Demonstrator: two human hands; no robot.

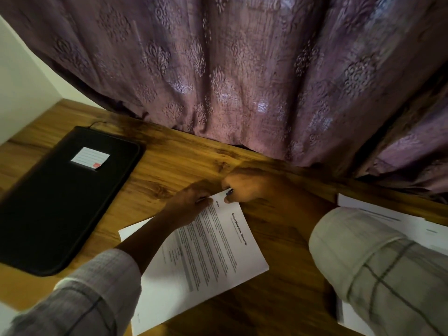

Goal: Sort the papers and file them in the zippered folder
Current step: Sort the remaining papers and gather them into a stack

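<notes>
Pinching the far corner of the printed papers (208, 248) with the left hand (191, 202), fingers curled onto the sheet's edge. Meeting that corner with the right hand (244, 187), fingertips closed narrow round a small dark item (229, 191), too blurred to name. Leaving the black zippered folder (65, 197) flat, well left of the fingers, and a second paper stack (388, 219) off to their right.

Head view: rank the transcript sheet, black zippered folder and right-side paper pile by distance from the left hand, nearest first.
1. Transcript sheet: centre of the desk; the left hand holds its far corner.
2. Black zippered folder: on the left, apart from the hand.
3. Paper pile: far right, beyond the right hand, partly under the sleeve.
</notes>
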